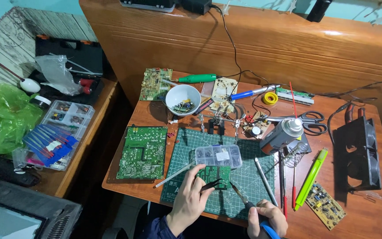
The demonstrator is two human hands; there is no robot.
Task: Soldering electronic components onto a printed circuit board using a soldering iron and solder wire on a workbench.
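My left hand [190, 200] rests on the green cutting mat [253, 177] at the near edge of the counter [359, 208]. Its fingers are closed on a pair of black tweezers [213, 185], whose tips lie on a small green circuit board [216, 175] at the centre of the mat. My right hand [267, 219] sits at the near right corner of the mat. Its fingers are wrapped around the blue-and-black handle of a soldering iron [244, 201]. The iron's metal tip points up and to the left and ends just beside the near right edge of the small board; I cannot tell whether it touches.

A clear plastic parts box [219, 156] lies directly behind the small board and overlaps its far edge. A white rod [173, 175] lies to the left of my left hand, partly off the mat. A larger green circuit board [143, 152] lies on the counter just left of the mat. A white bowl [183, 98] holding small components stands further back. To the right of the mat are a spray can [282, 135] lying tilted, a yellow-green pen-shaped tool [311, 178] and a small yellow circuit board [326, 205]. Black-handled scissors [311, 122] lie behind the can.
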